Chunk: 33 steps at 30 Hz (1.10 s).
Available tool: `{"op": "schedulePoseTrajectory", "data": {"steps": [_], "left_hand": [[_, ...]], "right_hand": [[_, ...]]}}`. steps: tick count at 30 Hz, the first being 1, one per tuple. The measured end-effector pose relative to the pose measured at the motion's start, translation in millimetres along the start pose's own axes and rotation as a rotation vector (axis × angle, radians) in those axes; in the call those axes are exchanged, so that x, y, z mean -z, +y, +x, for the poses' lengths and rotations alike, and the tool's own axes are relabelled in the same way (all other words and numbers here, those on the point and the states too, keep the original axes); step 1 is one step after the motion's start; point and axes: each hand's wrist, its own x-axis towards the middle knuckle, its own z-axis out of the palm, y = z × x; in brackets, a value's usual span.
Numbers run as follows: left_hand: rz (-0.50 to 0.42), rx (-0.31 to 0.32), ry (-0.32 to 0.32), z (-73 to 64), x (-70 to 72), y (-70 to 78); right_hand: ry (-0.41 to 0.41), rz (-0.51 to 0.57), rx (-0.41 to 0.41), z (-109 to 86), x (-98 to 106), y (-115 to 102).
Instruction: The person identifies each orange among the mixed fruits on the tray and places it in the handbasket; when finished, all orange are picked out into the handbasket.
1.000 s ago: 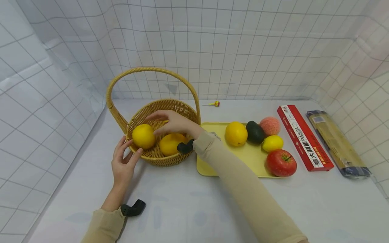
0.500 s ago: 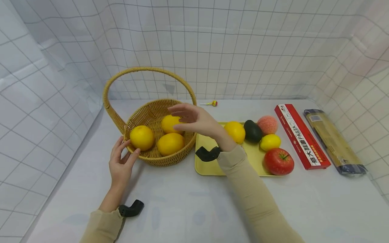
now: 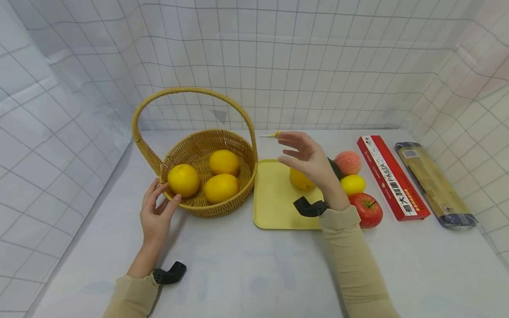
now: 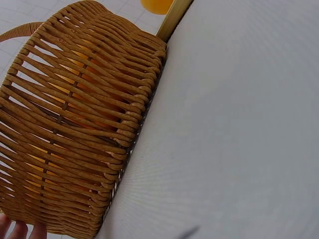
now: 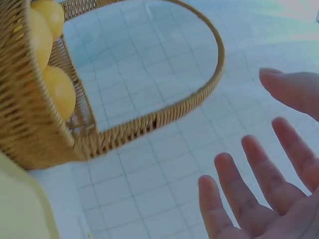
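Note:
A wicker basket (image 3: 214, 211) with a tall arched handle stands left of centre, with three yellow-orange fruits that look like oranges (image 3: 184, 180) inside. My left hand (image 3: 156, 217) holds the basket's left front rim, thumb near the edge; in the left wrist view its fingertips (image 4: 20, 230) touch the woven side. My right hand (image 3: 312, 161) hovers over the yellow tray (image 3: 270, 210), fingers spread and slightly bent, with nothing in it. Beneath it, partly hidden, an orange (image 3: 301, 180) lies on the tray. In the right wrist view the right palm (image 5: 284, 219) faces the basket handle, apart from it.
On the tray's right side are a dark green avocado (image 3: 335, 168), a pink rough ball-like fruit (image 3: 348, 163), a lemon (image 3: 353, 184) and a red apple (image 3: 366, 211). Farther right lie a red pasta box (image 3: 393, 179) and a flat plastic packet (image 3: 435, 185). A lollipop (image 3: 270, 135) lies behind the tray.
My right hand has moved right, out from over the basket to above the tray, uncovering the fruits in the basket. The left hand stays at the basket rim.

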Motion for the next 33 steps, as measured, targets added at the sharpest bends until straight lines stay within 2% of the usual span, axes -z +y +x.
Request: {"op": "schedulePoseTrajectory", "data": {"steps": [5, 9, 23, 33], "left_hand": [[0.021, -0.001, 0.003, 0.6, 2.1, -1.5], [0.016, -0.003, 0.008, 0.1, 2.5, -0.6], [-0.023, 0.007, 0.002, 0.3, 0.3, 0.3], [-0.029, -0.004, -0.005, 1.2, -0.1, -0.5]], "right_hand": [[0.143, 0.022, -0.044, -7.6, 14.9, 14.5], [0.200, 0.021, -0.052, -8.5, 21.9, 25.0], [0.277, -0.101, -0.141, -14.0, 29.3, 51.9], [0.287, -0.183, -0.193, -18.9, 18.8, 37.0]]}}
